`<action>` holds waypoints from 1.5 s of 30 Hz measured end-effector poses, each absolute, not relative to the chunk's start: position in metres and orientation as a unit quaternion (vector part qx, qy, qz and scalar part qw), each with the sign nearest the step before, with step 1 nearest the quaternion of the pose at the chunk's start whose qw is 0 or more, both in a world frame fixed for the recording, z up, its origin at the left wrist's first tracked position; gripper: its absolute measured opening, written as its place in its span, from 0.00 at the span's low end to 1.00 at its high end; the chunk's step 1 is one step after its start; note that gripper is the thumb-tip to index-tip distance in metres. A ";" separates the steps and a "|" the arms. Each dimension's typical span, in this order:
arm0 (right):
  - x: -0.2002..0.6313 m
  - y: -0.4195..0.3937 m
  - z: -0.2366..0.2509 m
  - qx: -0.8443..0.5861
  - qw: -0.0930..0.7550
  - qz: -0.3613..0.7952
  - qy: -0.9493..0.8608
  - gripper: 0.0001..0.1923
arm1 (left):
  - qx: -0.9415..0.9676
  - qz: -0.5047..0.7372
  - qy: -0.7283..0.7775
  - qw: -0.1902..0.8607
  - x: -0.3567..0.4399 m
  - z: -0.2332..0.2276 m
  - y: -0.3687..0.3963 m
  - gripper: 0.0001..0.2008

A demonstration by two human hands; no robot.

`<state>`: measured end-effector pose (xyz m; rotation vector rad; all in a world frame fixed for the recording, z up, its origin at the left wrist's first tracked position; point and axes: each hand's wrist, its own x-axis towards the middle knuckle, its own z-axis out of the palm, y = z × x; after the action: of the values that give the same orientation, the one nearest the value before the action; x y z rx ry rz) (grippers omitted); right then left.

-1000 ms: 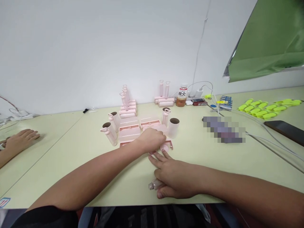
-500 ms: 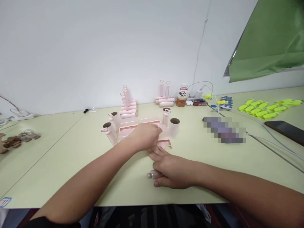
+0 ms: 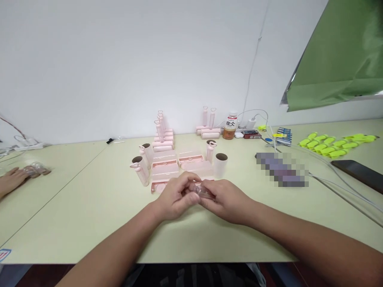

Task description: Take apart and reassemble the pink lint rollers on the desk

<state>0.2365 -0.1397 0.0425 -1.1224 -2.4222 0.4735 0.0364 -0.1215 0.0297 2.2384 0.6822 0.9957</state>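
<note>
Above the near part of the table, my right hand (image 3: pixel 226 198) is closed round a small clear bottle (image 3: pixel 206 193) that points left. My left hand (image 3: pixel 178 196) meets it at the neck end, its fingers and thumb closed about that tip. Whatever small part sits between the left fingertips is mostly hidden. Just beyond my hands are open pink cases (image 3: pixel 165 164) with raised pale lids. Pink handles with loop tops (image 3: pixel 141 174) and white rolls with brown cores (image 3: pixel 220 164) stand upright on either side of them.
Closed pink cases (image 3: pixel 163 148) with upright handles line the wall. Behind on the right are a drink bottle (image 3: pixel 229 126), white cables and yellow-green pieces (image 3: pixel 329 145). A dark phone (image 3: pixel 357 173) lies at the right. At the far left is another person's hand (image 3: pixel 13 181) by brown-and-clear pieces.
My left hand has drawn back from the open cases to the clear bottle's neck end. My right hand has lifted the bottle away from me, and the two hands now meet.
</note>
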 end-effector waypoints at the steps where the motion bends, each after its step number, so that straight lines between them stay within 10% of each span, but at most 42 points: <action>1: 0.237 -0.139 0.043 -0.399 0.218 0.181 -0.872 0.10 | 0.851 0.358 0.248 0.295 0.039 0.029 -0.122 0.17; 19: 0.251 -0.118 0.044 -0.358 0.337 0.690 -0.531 0.24 | 0.643 0.542 0.332 0.427 0.033 0.026 -0.106 0.16; 33: 0.253 -0.123 0.040 -0.263 0.398 0.522 -0.706 0.26 | 0.543 0.514 0.293 0.596 0.040 0.038 -0.111 0.16; 45: 0.287 -0.107 0.078 -0.292 0.569 0.540 -0.547 0.09 | 0.442 0.565 0.333 0.613 0.034 0.038 -0.096 0.16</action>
<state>0.2867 -0.1068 0.0781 -0.6866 -1.2852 1.2678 0.0339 -0.0960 0.0385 1.0189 0.7674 1.3025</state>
